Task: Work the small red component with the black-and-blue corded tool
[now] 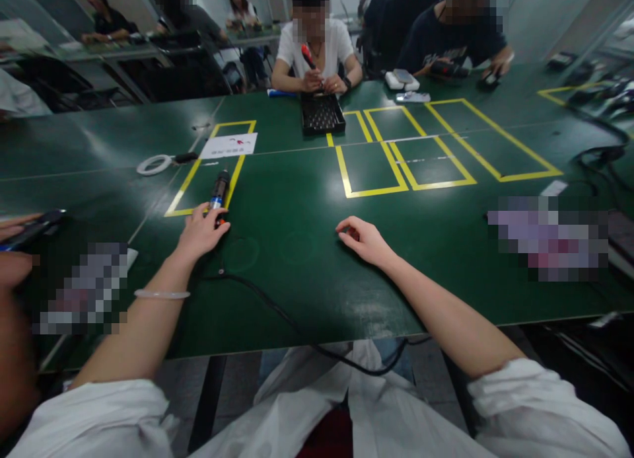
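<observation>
My left hand is closed over the rear end of a black and blue electric screwdriver. The tool lies on the green table with its tip pointing away from me, at the right side of a yellow taped rectangle. A black cord runs across the table near that hand and over the front edge by my lap. My right hand rests on the table right of the middle. Its fingers are loosely curled towards the thumb, and I see nothing held in them.
Beyond the screwdriver lie a white printed card and a coiled white cable. More yellow taped outlines mark the table ahead. Across from me a person works over a black tray. Another person's hand holds a dark tool at left.
</observation>
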Tool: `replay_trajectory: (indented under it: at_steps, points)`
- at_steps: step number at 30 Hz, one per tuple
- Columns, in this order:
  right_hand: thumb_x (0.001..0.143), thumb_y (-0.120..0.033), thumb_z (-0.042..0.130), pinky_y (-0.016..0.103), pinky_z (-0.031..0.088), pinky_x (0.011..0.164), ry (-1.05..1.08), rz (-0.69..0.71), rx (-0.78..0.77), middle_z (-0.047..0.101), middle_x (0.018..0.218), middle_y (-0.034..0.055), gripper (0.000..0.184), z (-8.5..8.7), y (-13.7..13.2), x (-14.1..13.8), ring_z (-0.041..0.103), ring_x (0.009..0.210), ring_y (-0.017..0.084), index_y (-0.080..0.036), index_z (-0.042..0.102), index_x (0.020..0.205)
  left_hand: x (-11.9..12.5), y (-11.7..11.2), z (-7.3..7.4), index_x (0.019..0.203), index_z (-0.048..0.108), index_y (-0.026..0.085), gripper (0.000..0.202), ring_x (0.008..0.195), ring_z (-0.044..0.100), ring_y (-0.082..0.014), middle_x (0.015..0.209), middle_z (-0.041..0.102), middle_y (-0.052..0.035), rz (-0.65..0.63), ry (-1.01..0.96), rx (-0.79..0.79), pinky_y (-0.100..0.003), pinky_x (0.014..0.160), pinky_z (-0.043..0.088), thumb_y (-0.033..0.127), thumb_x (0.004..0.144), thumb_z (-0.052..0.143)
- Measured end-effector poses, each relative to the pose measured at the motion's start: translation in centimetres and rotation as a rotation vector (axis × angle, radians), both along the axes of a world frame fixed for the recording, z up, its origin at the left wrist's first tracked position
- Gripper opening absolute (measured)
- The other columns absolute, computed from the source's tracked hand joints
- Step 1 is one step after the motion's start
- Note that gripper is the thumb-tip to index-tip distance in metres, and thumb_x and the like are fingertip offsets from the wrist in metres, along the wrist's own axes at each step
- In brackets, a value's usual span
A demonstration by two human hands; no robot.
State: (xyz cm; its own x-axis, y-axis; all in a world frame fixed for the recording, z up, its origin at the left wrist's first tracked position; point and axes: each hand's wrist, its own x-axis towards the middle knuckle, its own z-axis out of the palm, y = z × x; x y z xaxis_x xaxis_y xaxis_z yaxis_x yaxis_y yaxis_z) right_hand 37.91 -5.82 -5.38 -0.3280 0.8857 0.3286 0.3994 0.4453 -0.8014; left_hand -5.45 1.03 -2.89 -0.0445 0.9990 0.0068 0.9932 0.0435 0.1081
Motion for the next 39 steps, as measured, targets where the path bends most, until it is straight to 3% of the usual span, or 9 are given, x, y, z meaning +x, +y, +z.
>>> replay_trajectory:
  at_steps: [5,9,14,17,24,29,33,36,39]
  points:
    - [0.088,-0.020,0.058,0.028,0.044,0.066,-0.022,0.005,0.002,0.063,0.084,0.0024,0.011,0.1,-0.1,-0.1,0.053,0.066,0.013,-0.017,0.064,0.098,-6.2,2.1,0.4,0.145,0.050,0.019,0.053,0.138,0.033,-0.0344,0.155,0.028,-0.0152,0.085,0.022,-0.018,-0.050,0.115,0.026,0.039,0.095,0.052]
    - [0.089,-0.021,0.058,0.028,0.044,0.067,-0.034,0.009,0.001,0.062,0.084,0.0024,0.012,0.1,-0.1,0.0,0.053,0.066,0.013,-0.017,0.064,0.098,-8.3,2.7,1.1,0.144,0.051,0.019,0.055,0.130,0.039,-0.0324,0.152,0.033,-0.0157,0.117,0.029,-0.038,-0.047,0.110,0.029,0.039,0.093,0.056]
    - [0.089,-0.021,0.057,0.028,0.044,0.067,-0.050,0.010,0.007,0.061,0.083,0.0021,0.011,0.1,-0.1,0.0,0.053,0.067,0.013,-0.018,0.064,0.097,-7.0,1.8,1.8,0.139,0.053,0.014,0.061,0.113,0.048,-0.0263,0.136,0.051,-0.0139,0.119,0.073,0.084,-0.032,0.096,0.038,0.038,0.085,0.067]
    - [0.089,-0.021,0.057,0.028,0.044,0.067,-0.061,0.009,0.008,0.060,0.082,0.0018,0.011,0.2,-0.1,-0.1,0.052,0.066,0.013,-0.018,0.064,0.097,-5.6,0.7,1.7,0.126,0.056,0.011,0.056,0.098,0.051,-0.0230,0.118,0.057,-0.0120,0.237,0.098,0.185,-0.026,0.081,0.039,0.042,0.082,0.069]
    - [0.090,-0.023,0.057,0.029,0.044,0.067,-0.072,0.005,0.005,0.060,0.082,0.0020,0.011,0.2,-0.1,-0.2,0.052,0.066,0.013,-0.018,0.065,0.096,-4.3,0.3,2.2,0.106,0.064,0.013,0.034,0.086,0.054,-0.0238,0.104,0.060,-0.0105,0.392,0.082,0.225,-0.035,0.078,0.042,0.042,0.092,0.052]
    - [0.090,-0.024,0.057,0.028,0.044,0.067,-0.071,0.009,-0.006,0.061,0.082,0.0024,0.012,0.3,-0.2,-0.3,0.053,0.067,0.013,-0.018,0.065,0.097,1.8,0.2,3.6,0.111,0.063,0.013,0.031,0.091,0.060,-0.0215,0.101,0.067,-0.0097,0.221,-0.228,0.433,-0.036,0.087,0.045,0.035,0.094,0.052]
    - [0.090,-0.027,0.058,0.028,0.043,0.066,-0.042,0.022,-0.061,0.062,0.077,0.0013,0.013,0.3,-0.2,-0.3,0.054,0.066,0.013,-0.018,0.066,0.095,11.5,-1.9,3.8,0.113,0.064,0.010,0.037,0.076,0.062,-0.0145,0.088,0.065,-0.0069,-0.187,-0.880,0.072,-0.027,0.075,0.049,0.039,0.094,0.051]
    - [0.088,-0.033,0.062,0.027,0.045,0.065,0.096,0.077,-0.175,0.064,0.078,0.0006,0.017,0.3,-0.3,-0.5,0.056,0.066,0.013,-0.018,0.064,0.096,17.9,-4.2,3.2,0.132,0.058,0.012,0.048,0.066,0.054,-0.0108,0.078,0.058,-0.0020,-0.347,-1.102,-0.178,-0.024,0.066,0.047,0.040,0.094,0.053]
    - [0.081,-0.040,0.071,0.026,0.048,0.063,0.296,0.185,-0.310,0.064,0.081,0.0001,0.036,0.4,-0.4,-0.7,0.058,0.066,0.012,-0.019,0.058,0.108,21.7,-5.9,2.1,0.148,0.043,0.013,0.062,0.058,0.046,-0.0086,0.067,0.050,0.0031,-0.448,-1.260,-0.410,-0.021,0.058,0.042,0.041,0.094,0.055]
